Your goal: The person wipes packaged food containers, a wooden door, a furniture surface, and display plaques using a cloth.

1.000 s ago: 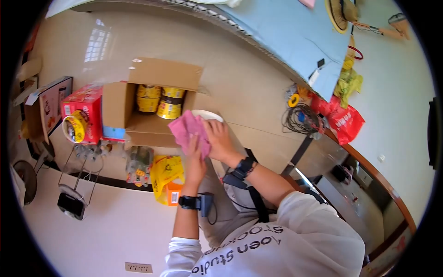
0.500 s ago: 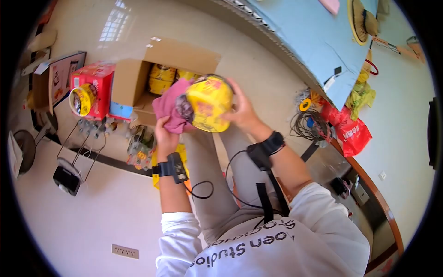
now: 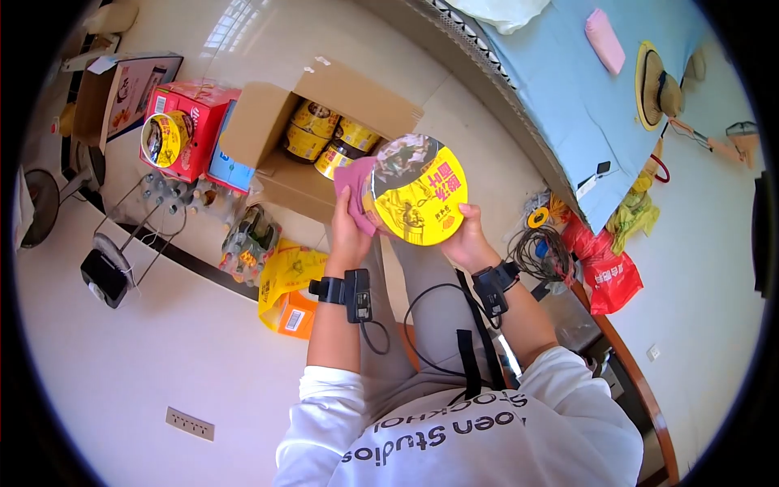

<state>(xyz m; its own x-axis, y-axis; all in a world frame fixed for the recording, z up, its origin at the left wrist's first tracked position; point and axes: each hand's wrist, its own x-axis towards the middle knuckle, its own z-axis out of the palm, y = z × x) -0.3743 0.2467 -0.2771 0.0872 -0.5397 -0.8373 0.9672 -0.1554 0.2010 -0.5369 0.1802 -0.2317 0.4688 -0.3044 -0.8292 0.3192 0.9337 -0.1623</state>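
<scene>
A yellow instant noodle bowl (image 3: 422, 195) is held up over my lap, its printed lid turned toward me and tilted. My right hand (image 3: 469, 241) grips the bowl by its lower right rim, thumb on the edge. On the other side my left hand (image 3: 350, 231) is closed on a pink cloth (image 3: 355, 183) pressed against the bowl's side. Just beyond stands an open cardboard box (image 3: 296, 187) with several similar noodle bowls (image 3: 308, 140) inside. Part of my left fingers is hidden behind the cloth and bowl.
Left of the box, another noodle bowl (image 3: 166, 140) rests against a red carton (image 3: 199, 122). Plastic bottles (image 3: 162, 195) and a yellow bag (image 3: 284, 272) lie nearby. A blue-covered bed (image 3: 560, 105) holds a straw hat (image 3: 653, 85). Coiled cable (image 3: 542, 247) and a red bag (image 3: 604, 268) sit right.
The bowl has been turned so its lid faces me and has shifted right. The cloth has moved from the bowl's end to its left side. My view has shifted slightly.
</scene>
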